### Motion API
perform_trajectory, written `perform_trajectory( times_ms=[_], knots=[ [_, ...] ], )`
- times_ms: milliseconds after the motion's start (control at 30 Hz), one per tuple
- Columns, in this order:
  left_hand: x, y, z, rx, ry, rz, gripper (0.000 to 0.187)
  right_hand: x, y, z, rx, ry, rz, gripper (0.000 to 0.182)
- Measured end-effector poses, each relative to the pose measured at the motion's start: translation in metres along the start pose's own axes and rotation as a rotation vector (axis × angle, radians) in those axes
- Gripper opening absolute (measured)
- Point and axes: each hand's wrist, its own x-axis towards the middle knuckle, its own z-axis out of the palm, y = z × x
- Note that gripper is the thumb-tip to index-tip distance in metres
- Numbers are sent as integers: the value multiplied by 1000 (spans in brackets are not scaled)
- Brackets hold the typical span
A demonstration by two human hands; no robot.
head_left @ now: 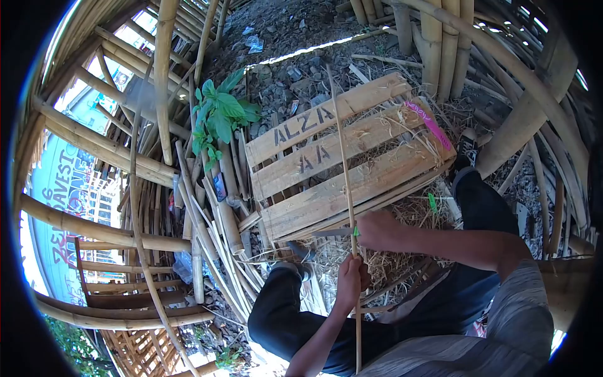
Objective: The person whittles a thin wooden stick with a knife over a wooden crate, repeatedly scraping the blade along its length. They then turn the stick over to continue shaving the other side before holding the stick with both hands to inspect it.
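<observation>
A long thin bamboo strip (346,169) runs from my lap up over the wooden crate (308,182), which has dark stencilled letters on its slats. My left hand (352,279) is wrapped around the strip's lower part. Just above it, my right hand (379,231) is closed on a knife, its handle hidden in my fist. The grey knife blade (333,232) points left and crosses the strip near the crate's front edge. A small green piece (356,232) shows where blade and strip meet.
Thin shavings (392,267) cover the ground between my legs. Left of the crate are a leafy plant (220,113) and bamboo offcuts (213,220). Bamboo poles (107,229) frame the left side; a thick pole (524,107) leans at right. Pink tape (433,129) marks the crate corner.
</observation>
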Motion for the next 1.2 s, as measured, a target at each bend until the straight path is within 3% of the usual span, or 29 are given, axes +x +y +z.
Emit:
perform_trajectory(
  times_ms=[33,100,233,300,333,400,500,600,700,800,900,967,1033,1100,1133,1200],
  knots=[
    [1,0,-1,5,2,5,18,-4,-5,6,-5,-32,-98,19],
    [-3,0,-3,-15,-26,3,19,9,8,0,-42,-1,-76,19],
    [-26,0,-9,-7,-99,-96,17,34,56,-33,-140,89,172,19],
    [-28,9,-9,-24,-108,-118,24,29,53,-44,-89,180,120,19],
    [-25,10,-10,-21,-114,-104,25,23,44,-43,-45,61,161,21],
    [-18,10,-15,-8,-117,-84,26,9,26,-18,-28,-39,53,23],
    [-21,8,-18,-14,-93,-77,28,-13,9,-2,52,-3,-55,22],
    [-43,-1,-21,37,-28,-83,27,7,31,-14,-29,34,87,20],
    [-73,-4,-17,41,-7,-116,27,19,49,-38,-142,159,45,21],
    [-82,-5,-23,6,19,-88,27,3,23,-23,23,87,71,20],
    [-81,-11,-30,18,18,-80,28,-24,-5,1,79,-32,-79,21],
    [-85,-16,-23,263,171,-12,28,-29,-13,17,-3,-32,-292,23],
    [-101,-29,-17,361,171,39,27,-13,8,3,6,-73,-190,23],
    [-111,-37,-14,447,238,66,25,10,38,-14,-124,205,-183,23],
    [-111,-34,-16,453,230,65,25,7,35,-11,-123,209,-174,23],
    [-113,-26,-23,198,165,19,23,-5,9,0,178,105,-62,22]
  ],
)
